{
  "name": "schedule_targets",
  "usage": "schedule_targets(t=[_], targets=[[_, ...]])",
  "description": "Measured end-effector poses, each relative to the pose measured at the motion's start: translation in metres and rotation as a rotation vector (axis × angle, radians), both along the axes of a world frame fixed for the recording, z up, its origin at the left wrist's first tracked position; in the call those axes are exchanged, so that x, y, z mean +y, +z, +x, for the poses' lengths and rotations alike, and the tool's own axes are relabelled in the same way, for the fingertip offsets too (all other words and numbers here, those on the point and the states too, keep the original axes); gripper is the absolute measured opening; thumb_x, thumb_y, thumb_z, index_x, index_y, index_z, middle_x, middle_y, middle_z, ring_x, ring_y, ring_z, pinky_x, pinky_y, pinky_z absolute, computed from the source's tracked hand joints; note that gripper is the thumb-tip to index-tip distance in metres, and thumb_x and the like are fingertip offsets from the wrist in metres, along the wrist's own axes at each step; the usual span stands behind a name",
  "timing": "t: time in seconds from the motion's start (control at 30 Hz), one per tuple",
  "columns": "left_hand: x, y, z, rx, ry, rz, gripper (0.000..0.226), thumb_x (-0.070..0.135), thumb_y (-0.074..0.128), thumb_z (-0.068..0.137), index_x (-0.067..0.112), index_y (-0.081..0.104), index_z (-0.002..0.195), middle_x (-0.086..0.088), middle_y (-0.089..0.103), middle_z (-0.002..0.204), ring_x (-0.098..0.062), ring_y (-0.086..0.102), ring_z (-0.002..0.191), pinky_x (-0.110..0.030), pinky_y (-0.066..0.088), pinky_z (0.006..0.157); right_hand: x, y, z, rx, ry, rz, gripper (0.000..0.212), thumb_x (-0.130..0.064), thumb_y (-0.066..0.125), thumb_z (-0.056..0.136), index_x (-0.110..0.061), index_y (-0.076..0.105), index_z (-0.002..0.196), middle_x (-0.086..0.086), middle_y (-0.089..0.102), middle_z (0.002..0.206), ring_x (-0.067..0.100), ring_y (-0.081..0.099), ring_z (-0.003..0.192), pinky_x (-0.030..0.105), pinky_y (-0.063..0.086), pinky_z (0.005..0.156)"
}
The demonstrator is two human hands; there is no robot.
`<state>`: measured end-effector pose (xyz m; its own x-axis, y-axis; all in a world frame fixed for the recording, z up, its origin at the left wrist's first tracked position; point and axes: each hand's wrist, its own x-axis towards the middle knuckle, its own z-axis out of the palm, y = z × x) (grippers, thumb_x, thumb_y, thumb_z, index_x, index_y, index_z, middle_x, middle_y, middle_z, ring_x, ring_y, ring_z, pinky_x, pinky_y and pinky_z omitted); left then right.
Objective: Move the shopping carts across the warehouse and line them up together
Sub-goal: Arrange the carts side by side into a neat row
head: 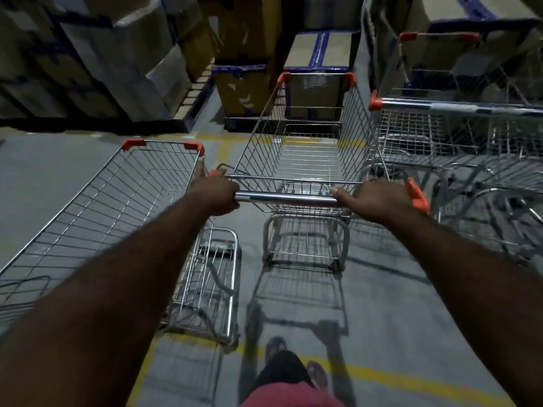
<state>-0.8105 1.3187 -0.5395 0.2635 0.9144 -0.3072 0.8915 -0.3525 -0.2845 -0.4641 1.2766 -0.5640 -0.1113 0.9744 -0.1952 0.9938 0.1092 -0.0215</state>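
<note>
The place is a dim warehouse with a grey concrete floor (pixel 396 324) that carries yellow painted lines (pixel 390 377). Stacks of cardboard boxes (pixel 123 54) with blue tape stand along the far side, some of them on pallets.

In the middle of the view stands the middle cart (pixel 302 160), an empty wire shopping cart with orange corner caps, and its basket points away from the person toward the boxes. Both hands are closed around its handle bar (pixel 285 198). The left hand (pixel 217 195) grips the left end of the bar, with the forefinger stretched forward. The right hand (pixel 379 201) grips the right end, just beside the orange end cap, and the thumb lies along the bar. The two hands are well apart, and both arms are stretched out straight.

The left cart (pixel 102 207), also empty, stands just beside the middle one and is turned a little to the left. On the right, the right cart (pixel 458 130) stands close to the middle cart, with its handle toward the viewer. Below, the person's feet in sandals (pixel 317 374) stand on the floor.
</note>
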Motion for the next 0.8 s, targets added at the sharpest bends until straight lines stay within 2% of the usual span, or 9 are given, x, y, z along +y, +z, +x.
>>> schedule_targets(t=[0.03,0.1,0.17,0.27,0.4,0.5,0.63,0.7,0.8], targets=[[-0.007,0.0,-0.004,-0.01,0.004,-0.021,0.038,0.046,0.06,0.094,0.033,0.06,0.13,0.0,0.05,0.15,-0.024,0.024,0.151,-0.063,-0.003,0.117,-0.009,-0.001,0.001,-0.007,-0.001,0.002,0.112,-0.095,-0.009,0.069,-0.02,0.073,0.071,0.002,0.058,0.069,0.026,0.065,0.084,0.036,0.046,0.077],[-0.023,-0.001,-0.011,-0.104,0.036,-0.07,0.038,0.037,0.064,0.093,0.03,0.06,0.13,-0.008,0.042,0.155,-0.028,0.026,0.149,-0.058,0.022,0.119,-0.025,-0.002,0.003,-0.037,-0.008,0.004,0.111,-0.095,-0.009,0.071,-0.024,0.076,0.079,0.002,0.057,0.071,0.027,0.065,0.087,0.036,0.043,0.075],[-0.041,-0.003,-0.014,-0.186,0.036,-0.052,0.037,0.029,0.067,0.091,0.025,0.062,0.127,-0.015,0.039,0.155,-0.031,0.033,0.145,-0.049,0.041,0.111,-0.041,-0.004,0.005,-0.055,-0.017,0.007,0.108,-0.096,-0.008,0.072,-0.026,0.075,0.079,0.001,0.059,0.073,0.026,0.064,0.085,0.037,0.042,0.075],[-0.068,-0.005,-0.015,-0.211,0.026,-0.007,0.035,0.028,0.068,0.09,0.023,0.064,0.124,-0.013,0.05,0.142,-0.03,0.051,0.128,-0.043,0.049,0.1,-0.066,-0.003,0.006,-0.021,-0.028,0.01,0.102,-0.095,-0.001,0.076,-0.022,0.07,0.069,0.003,0.06,0.072,0.023,0.061,0.077,0.035,0.049,0.077],[-0.105,-0.002,-0.021,-0.222,-0.007,0.015,0.031,0.023,0.064,0.091,0.018,0.065,0.122,-0.01,0.06,0.122,-0.027,0.059,0.107,-0.039,0.053,0.091,-0.109,0.0,-0.006,-0.019,-0.09,0.029,0.092,-0.087,0.005,0.085,-0.019,0.063,0.065,0.003,0.058,0.071,0.024,0.062,0.078,0.039,0.05,0.087],[-0.134,-0.002,-0.033,-0.232,-0.021,0.014,0.028,0.021,0.062,0.092,0.016,0.065,0.12,-0.011,0.061,0.119,-0.027,0.059,0.107,-0.04,0.053,0.091,-0.143,-0.002,-0.029,-0.123,-0.173,0.122,0.077,-0.076,0.011,0.094,-0.018,0.052,0.064,0.007,0.06,0.081,0.027,0.062,0.087,0.047,0.036,0.1],[-0.177,-0.001,-0.052,-0.251,-0.031,0.02,0.03,0.02,0.06,0.092,0.016,0.064,0.122,-0.01,0.062,0.117,-0.026,0.059,0.105,-0.041,0.053,0.091,-0.188,-0.006,-0.05,-0.155,-0.247,0.13,0.079,-0.073,0.008,0.093,-0.018,0.06,0.07,0.007,0.058,0.081,0.024,0.049,0.076,0.052,0.029,0.105],[-0.2,-0.003,-0.061,-0.271,-0.044,0.032,0.029,0.02,0.061,0.093,0.016,0.065,0.121,-0.009,0.063,0.116,-0.026,0.06,0.103,-0.04,0.053,0.09,-0.211,-0.007,-0.058,-0.171,-0.263,0.137,0.085,-0.073,0.004,0.09,-0.016,0.065,0.078,0.007,0.058,0.081,0.023,0.049,0.075,0.052,0.029,0.105],[-0.233,-0.007,-0.073,-0.304,-0.08,0.063,0.024,0.019,0.063,0.092,0.015,0.066,0.116,-0.012,0.063,0.118,-0.028,0.058,0.111,-0.039,0.052,0.092,-0.245,-0.006,-0.07,-0.164,-0.281,0.136,0.089,-0.071,0.004,0.092,-0.014,0.07,0.078,0.008,0.06,0.078,0.025,0.052,0.075,0.053,0.028,0.106]])
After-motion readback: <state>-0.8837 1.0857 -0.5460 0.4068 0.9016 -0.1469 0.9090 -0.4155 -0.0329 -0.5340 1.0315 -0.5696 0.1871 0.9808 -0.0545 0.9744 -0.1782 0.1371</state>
